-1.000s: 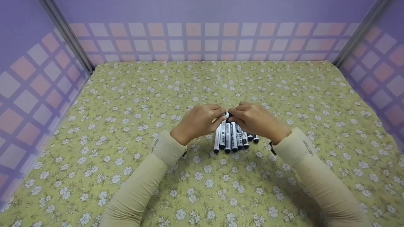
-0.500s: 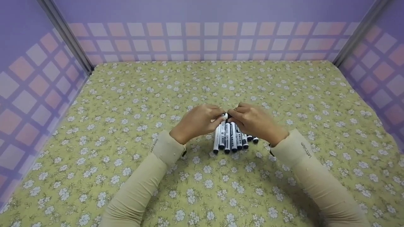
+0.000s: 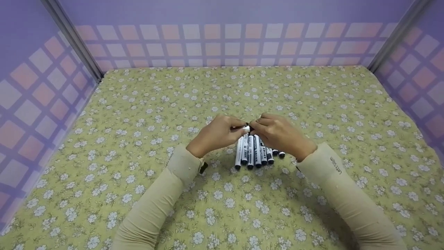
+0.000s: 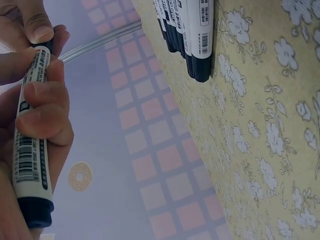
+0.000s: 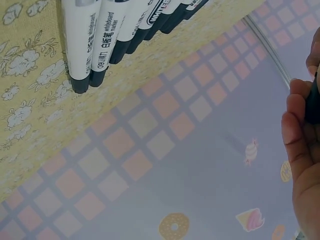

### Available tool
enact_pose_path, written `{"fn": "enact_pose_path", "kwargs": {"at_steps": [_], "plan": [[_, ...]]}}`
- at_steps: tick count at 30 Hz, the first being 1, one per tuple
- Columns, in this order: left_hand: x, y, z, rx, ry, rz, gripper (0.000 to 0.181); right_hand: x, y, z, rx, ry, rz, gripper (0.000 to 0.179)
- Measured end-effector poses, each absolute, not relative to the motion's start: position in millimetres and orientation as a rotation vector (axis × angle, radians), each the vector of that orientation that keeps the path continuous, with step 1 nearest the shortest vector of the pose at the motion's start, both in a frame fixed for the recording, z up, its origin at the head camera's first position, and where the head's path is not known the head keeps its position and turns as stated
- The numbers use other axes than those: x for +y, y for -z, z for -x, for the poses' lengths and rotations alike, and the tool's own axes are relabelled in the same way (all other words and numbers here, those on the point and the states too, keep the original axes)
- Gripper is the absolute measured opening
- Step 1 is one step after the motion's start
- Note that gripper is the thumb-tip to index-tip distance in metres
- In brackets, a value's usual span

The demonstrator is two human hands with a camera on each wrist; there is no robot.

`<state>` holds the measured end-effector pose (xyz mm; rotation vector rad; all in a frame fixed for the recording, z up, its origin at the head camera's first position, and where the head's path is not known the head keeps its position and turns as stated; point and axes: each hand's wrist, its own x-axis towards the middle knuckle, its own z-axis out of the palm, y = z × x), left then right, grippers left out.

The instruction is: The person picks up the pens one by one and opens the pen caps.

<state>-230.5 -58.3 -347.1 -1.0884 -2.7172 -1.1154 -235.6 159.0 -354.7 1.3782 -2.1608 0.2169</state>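
Note:
In the head view my left hand (image 3: 216, 134) and right hand (image 3: 277, 132) meet over a row of whiteboard markers (image 3: 250, 152). The left hand grips the white barrel of one whiteboard marker (image 4: 29, 165), its fingers wrapped around it, as the left wrist view shows. A dark plug (image 4: 35, 212) forms the barrel's near end. At the far end my right hand pinches the dark cap (image 4: 48, 46) between thumb and fingers. From the right wrist only a dark piece (image 5: 312, 102) shows among the right fingers; the barrel is out of that view.
Several white markers with dark ends lie side by side on the flowered cloth (image 3: 215, 208), just below the hands. Patterned purple walls (image 3: 222, 45) enclose the back and both sides, with grey metal posts (image 3: 74, 40) at the corners.
Both hands stay together over the row, holding the marker. The right hand has shifted very slightly left, and the white piece between the hands sits a touch lower and further left.

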Motion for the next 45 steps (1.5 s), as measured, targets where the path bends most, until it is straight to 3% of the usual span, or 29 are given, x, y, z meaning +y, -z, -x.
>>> {"fn": "enact_pose_path", "kwargs": {"at_steps": [29,45], "plan": [[-57.7,343.2,231.9,-2.741,1.341,1.084,0.023,161.2,351.1,233.9,-2.048,-0.12,-1.401,0.014],[-55.6,341.6,221.2,-2.74,0.937,1.146,0.024,163.2,346.9,227.0,-2.269,-0.254,-1.465,0.016]]}}
